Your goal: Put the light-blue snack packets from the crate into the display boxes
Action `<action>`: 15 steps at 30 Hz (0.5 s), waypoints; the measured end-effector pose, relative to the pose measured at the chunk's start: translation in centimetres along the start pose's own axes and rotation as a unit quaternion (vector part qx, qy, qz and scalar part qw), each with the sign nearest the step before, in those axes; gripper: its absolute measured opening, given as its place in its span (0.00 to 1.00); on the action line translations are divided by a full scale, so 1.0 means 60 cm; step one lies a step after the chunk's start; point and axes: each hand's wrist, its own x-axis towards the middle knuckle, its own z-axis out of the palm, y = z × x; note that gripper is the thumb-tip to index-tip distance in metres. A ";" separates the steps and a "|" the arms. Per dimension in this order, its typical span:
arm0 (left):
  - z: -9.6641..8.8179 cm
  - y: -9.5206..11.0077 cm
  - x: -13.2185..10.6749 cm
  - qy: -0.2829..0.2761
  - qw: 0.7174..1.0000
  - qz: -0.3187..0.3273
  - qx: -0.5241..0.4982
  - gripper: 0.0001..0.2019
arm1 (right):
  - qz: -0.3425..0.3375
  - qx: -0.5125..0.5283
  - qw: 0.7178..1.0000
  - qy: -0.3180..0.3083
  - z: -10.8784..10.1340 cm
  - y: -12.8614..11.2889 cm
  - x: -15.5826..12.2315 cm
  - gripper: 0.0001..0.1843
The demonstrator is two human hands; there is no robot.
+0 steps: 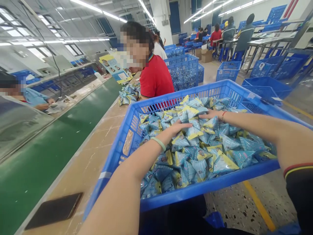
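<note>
- Hands first: my left hand and right hand both lie flat, fingers spread, on top of the sachets in the blue crate. They're apart, palms down, clamped on nothing that I can see.
- Sachets are heaped w/ the pile rising toward the crate's far side; both hands sit near the far wall, left one nearer the middle.
- Crate rests w/ its left edge on the surface; its near right corner seems to hang past the surface edge over the floor. Risk, imo: pressing down on that side could tip the crate and spill the lot.
- Packs look slick and puffy, so a fast sweep could flick some over the low near rim.
- Dark flat slab at the surface's near edge and the green belt alongside: strays could land there.
- Co-worker in red sits just past the far wall; a shoved crate could bump them.
</note>
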 end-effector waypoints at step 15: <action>0.006 0.147 -0.061 -0.057 0.997 0.052 0.028 0.34 | -0.071 0.018 0.997 -0.012 -0.047 -0.153 -0.044 0.39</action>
